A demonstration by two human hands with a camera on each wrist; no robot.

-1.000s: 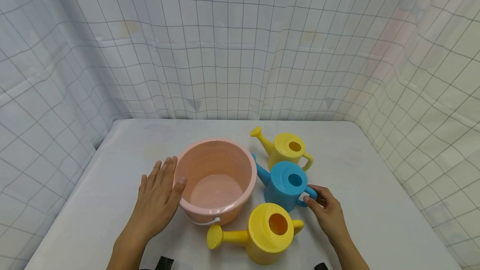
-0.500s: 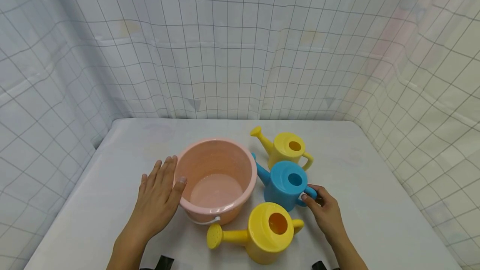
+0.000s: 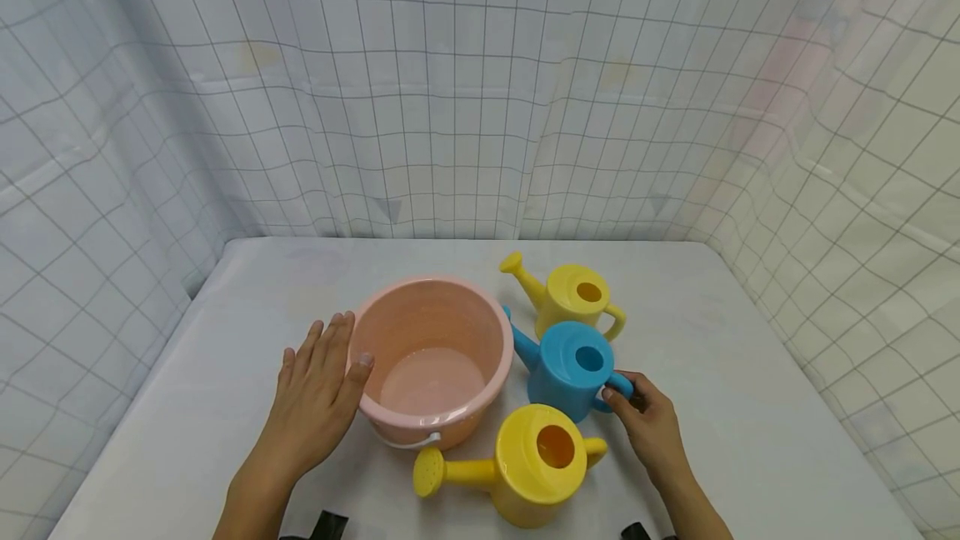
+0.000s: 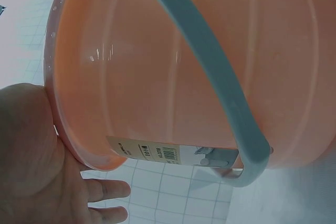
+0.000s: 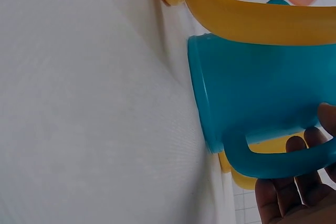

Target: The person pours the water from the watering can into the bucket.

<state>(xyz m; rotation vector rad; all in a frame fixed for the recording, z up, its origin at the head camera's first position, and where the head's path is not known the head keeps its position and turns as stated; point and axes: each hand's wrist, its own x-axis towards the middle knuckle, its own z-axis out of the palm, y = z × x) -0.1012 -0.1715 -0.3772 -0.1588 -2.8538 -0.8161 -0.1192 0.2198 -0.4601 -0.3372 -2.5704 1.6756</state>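
Where the bucket bears its label, a barcode shows.

Item count: one blue watering can, two yellow watering cans, one pink bucket, one left hand, one right hand, one desk.

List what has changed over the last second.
Very little: the right hand has shifted slightly to the left at the handle of the blue watering can. Nothing was visibly taken hold of or let go. The blue can, the left hand at the rim of the pink bucket, the near yellow watering can and the far yellow watering can look essentially unmoved.
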